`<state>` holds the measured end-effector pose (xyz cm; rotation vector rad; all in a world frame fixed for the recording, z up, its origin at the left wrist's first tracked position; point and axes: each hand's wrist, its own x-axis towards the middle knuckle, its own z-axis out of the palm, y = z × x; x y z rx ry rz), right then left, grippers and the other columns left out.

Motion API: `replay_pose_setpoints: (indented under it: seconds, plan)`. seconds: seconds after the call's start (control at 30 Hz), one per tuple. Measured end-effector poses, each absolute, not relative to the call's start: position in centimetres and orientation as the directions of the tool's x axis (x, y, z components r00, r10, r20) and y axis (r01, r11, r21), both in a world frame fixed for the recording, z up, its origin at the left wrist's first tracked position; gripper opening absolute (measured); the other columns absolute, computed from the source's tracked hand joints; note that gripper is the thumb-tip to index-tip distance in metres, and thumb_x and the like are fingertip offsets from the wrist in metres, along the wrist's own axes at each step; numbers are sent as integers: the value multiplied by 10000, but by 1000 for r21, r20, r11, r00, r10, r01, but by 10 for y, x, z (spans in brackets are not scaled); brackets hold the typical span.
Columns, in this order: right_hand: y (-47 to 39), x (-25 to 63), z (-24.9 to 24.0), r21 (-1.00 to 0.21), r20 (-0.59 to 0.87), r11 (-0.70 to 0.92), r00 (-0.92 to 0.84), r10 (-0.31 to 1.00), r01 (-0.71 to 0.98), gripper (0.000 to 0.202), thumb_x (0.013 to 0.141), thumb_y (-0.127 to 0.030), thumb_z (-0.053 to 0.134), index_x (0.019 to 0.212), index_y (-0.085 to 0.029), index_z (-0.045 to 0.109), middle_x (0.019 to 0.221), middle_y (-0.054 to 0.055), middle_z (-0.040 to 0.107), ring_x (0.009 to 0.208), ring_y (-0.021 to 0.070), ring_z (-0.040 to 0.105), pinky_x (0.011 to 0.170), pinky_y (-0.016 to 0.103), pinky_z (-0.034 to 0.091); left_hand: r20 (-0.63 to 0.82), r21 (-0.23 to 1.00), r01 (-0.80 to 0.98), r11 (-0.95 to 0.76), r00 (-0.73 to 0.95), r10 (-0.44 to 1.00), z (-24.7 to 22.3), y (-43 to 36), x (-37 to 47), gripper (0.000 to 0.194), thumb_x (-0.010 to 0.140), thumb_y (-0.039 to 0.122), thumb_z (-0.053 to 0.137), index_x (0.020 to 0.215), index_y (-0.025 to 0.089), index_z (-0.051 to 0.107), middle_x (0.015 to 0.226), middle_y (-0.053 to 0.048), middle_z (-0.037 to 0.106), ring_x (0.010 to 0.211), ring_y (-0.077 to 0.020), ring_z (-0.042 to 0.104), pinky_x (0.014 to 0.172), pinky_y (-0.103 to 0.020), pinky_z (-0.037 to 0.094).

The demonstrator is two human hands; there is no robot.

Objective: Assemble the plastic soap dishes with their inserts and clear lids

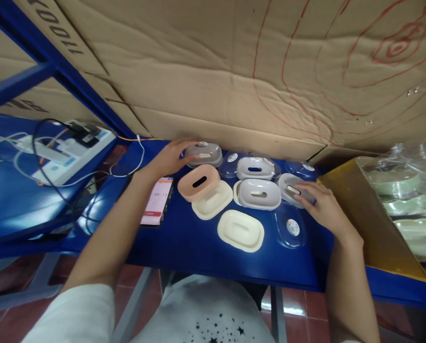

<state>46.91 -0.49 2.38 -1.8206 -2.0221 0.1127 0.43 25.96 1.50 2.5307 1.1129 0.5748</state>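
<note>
Both hands [172, 156] [321, 204] reach forward, well apart.

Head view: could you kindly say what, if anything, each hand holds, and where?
Left hand holds grey container at left end; right hand touches pale container at right end, grip unclear.

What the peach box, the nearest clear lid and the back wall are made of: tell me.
Peach box: probably moulded plastic, matte; even colour, rounded edges.
Clear lid: likely glossy plastic; tabletop shows through, with highlights.
Back wall: brown, matte cardboard, going by its creases.
</note>
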Motion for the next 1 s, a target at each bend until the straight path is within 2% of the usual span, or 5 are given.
replay_pose_setpoints:
  seconds: [0.4,0.67,0.77,0.87,1.0]
  plan:
    - [-6,461,14,-305,199,118,-58,978,945,411,1131,-427,442,1407,-235,680,1372,109,762,1252,307,723,1087,497,525,301,402,778,-484,387,872,11,243,-55,514,1059,640,500,1397,273,624,1434,-108,661,1423,-333,575,1259,-529,429]
    - [-4,452,24,-135,379,-23,73,923,991,482,1131,-423,365,1402,-201,697,1251,170,779,1163,354,706,1016,514,468,204,394,853,-343,283,937,-4,239,-62,586,970,606,605,1385,193,624,1377,-188,654,1226,-382,668,1103,-580,528]
    - [1,449,16,-57,372,-45,63,926,997,447,1125,-372,384,1421,-206,675,1278,157,774,1172,345,691,1015,502,441,183,379,867,-324,273,944,-4,238,-50,584,974,561,611,1413,176,604,1431,-211,620,1337,-414,609,1136,-599,494]
    - [5,446,6,-15,361,-61,63,931,998,424,1107,-305,414,1444,-203,650,1378,154,739,1232,356,661,1017,510,433,240,333,864,-379,311,920,-2,234,-29,592,983,510,624,1484,201,559,1583,-229,501,1499,-446,468,1196,-657,408]
    - [8,441,1,-19,372,-37,41,927,999,413,1081,-268,463,1442,-192,648,1460,162,689,1300,368,623,1055,529,426,276,237,765,-599,539,796,4,232,5,467,1024,442,562,1446,253,626,1650,-163,469,1548,-367,428,1247,-591,345]
